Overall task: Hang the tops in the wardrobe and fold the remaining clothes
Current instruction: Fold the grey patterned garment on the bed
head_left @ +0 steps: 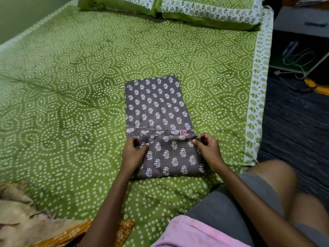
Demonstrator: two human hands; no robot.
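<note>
Nearest, item one: my lap in grey shorts (pixel 240 211) and a pink cloth (pixel 192 232) at the bottom edge, with a heap of cream and orange printed clothes (pixel 44 223) at the lower left, which I judge still awaits folding. Item two: my left hand (pixel 132 152), thumb on top and fingers tucked under, pinching the left corner of the turned-up flap. Item three: my right hand (pixel 207 147), fingers curled, pinching the right corner of that same flap. Item four: the brown leaf-print garment (pixel 156 107), lying as a long narrow strip on the green bedsheet (pixel 71 97), its near end folded away from me so the flap edge sits across the strip; a scrap of pink shows at that edge. Handling note, as judgement: keep both corners level, carry the flap squarely along the strip so its side edges meet those beneath, then press flat from the middle outward; soft cotton like this will skew if one hand leads. Item five, farthest: two matching green pillows (pixel 204 9) at the bed head. No wardrobe is in view.
</note>
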